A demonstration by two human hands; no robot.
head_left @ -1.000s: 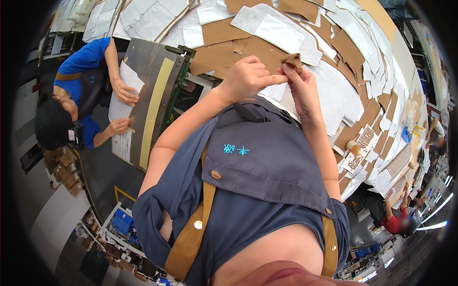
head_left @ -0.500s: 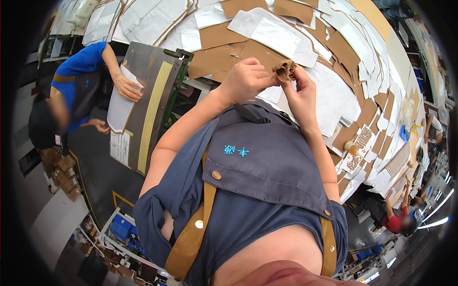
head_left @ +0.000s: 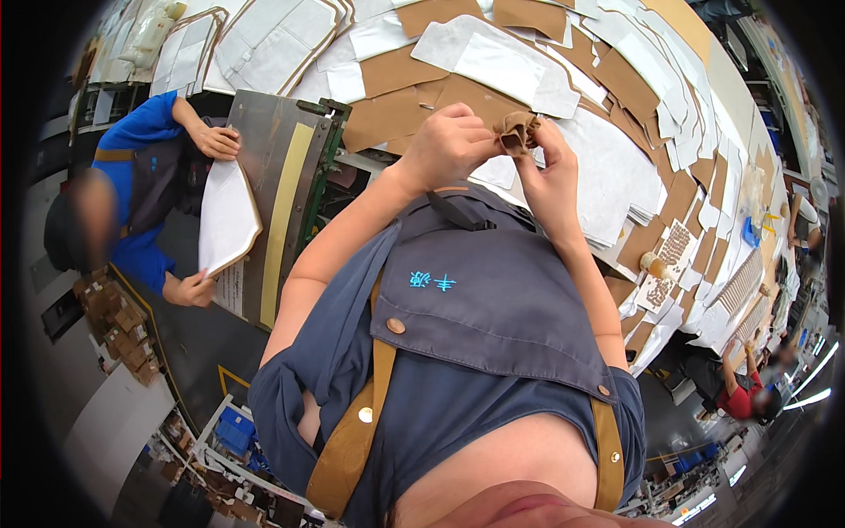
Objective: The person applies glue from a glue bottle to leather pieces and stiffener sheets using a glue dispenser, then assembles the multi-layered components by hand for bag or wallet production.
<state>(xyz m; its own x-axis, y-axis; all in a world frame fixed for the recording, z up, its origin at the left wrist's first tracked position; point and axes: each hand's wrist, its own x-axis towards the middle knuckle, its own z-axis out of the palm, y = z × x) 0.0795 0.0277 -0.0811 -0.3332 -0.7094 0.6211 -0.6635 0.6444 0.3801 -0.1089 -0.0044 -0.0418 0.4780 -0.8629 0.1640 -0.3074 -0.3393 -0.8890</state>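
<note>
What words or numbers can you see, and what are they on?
Bright-blue stitched characters on the dark grey cloth apron: clear, but I won't copy them.
Small blue marks on the dark apron worn at far left: too small to read.
White printed paper sheet beside the flat grey metal plate: too small.

A small brown piece of soft sheet material (head_left: 516, 134), crumpled into ruffled folds, is held between left hand (head_left: 451, 148) and right hand (head_left: 549, 172).
</note>
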